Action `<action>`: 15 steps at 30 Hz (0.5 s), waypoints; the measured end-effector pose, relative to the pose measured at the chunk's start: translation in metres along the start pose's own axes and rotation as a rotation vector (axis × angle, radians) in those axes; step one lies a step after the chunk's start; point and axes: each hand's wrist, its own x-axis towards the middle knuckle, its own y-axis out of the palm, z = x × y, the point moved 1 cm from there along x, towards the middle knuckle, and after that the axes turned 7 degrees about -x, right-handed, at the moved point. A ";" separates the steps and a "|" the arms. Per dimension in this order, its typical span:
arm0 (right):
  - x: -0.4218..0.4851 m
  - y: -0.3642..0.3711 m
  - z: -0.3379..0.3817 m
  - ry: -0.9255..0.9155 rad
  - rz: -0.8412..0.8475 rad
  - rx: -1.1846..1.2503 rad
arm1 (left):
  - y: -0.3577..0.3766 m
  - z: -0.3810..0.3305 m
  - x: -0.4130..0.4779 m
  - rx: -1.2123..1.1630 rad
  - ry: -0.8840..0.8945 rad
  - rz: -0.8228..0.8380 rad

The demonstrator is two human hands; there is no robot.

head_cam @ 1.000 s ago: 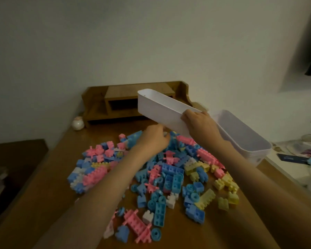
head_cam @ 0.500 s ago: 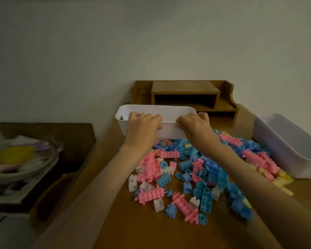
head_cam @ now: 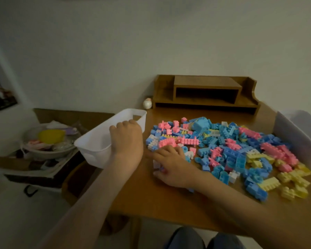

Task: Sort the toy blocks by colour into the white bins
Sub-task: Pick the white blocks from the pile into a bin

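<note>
A heap of pink, blue, yellow and white toy blocks (head_cam: 228, 151) covers the wooden table (head_cam: 169, 200). One long white bin (head_cam: 97, 142) sits at the table's left edge, partly overhanging it, with nothing visible inside. My left hand (head_cam: 127, 139) grips that bin's right rim, fingers curled over the edge. My right hand (head_cam: 171, 164) lies on the near-left end of the heap, fingers stretched leftward over a few white and pink blocks. A second white bin (head_cam: 298, 141) stands at the right edge of the table.
A wooden desk shelf (head_cam: 206, 92) stands against the wall at the back, with a small round white figure (head_cam: 147, 103) beside it. Left of the table, a box holds a bowl with a yellow object (head_cam: 50, 136). My knees (head_cam: 205, 238) show below the front edge.
The white bin has travelled from the back middle of the table to its left edge. My right hand has let go of the bin and come down on the blocks.
</note>
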 end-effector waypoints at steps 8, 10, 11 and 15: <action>-0.010 0.002 -0.015 0.091 -0.031 -0.213 | 0.025 -0.026 -0.013 -0.135 0.017 0.219; -0.017 -0.001 -0.022 0.139 -0.009 -0.256 | 0.023 -0.032 -0.020 -0.194 0.048 0.216; -0.019 -0.002 -0.025 0.154 -0.003 -0.270 | 0.022 -0.035 -0.023 -0.192 0.090 0.205; -0.021 -0.007 -0.035 0.222 -0.032 -0.149 | 0.018 -0.041 -0.034 -0.165 0.286 0.148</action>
